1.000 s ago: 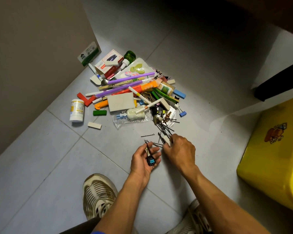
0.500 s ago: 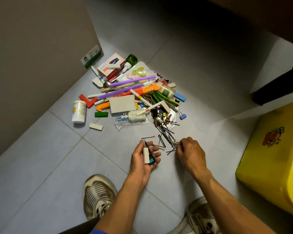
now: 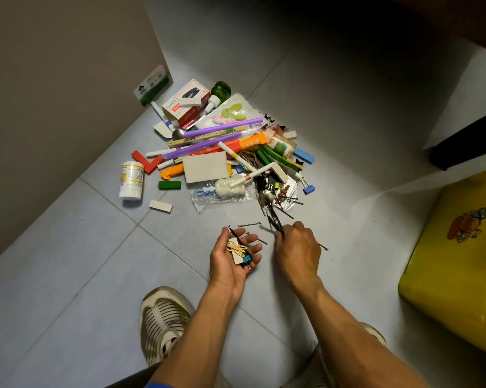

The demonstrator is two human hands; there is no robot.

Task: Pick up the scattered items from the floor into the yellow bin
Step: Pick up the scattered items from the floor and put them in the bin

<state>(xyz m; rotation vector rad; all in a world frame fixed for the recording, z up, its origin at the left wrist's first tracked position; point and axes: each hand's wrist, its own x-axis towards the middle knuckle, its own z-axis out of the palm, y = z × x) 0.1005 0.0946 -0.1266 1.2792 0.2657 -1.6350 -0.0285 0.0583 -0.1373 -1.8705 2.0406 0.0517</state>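
Pile on floor, upper left of hands. Left hand palm up, fingers relaxed apart, cupping clip, card, band. Right hand fingers pinched on hairpins. Advisable: sweep pins together, lift as bundle. Bin far right.

Bare floor tile open left of the left hand. Open floor also between the right hand and the yellow bin. Ahead, blocked by the heaped clutter; loose hairpins strewn just beyond the fingers. Wall closing the far left.
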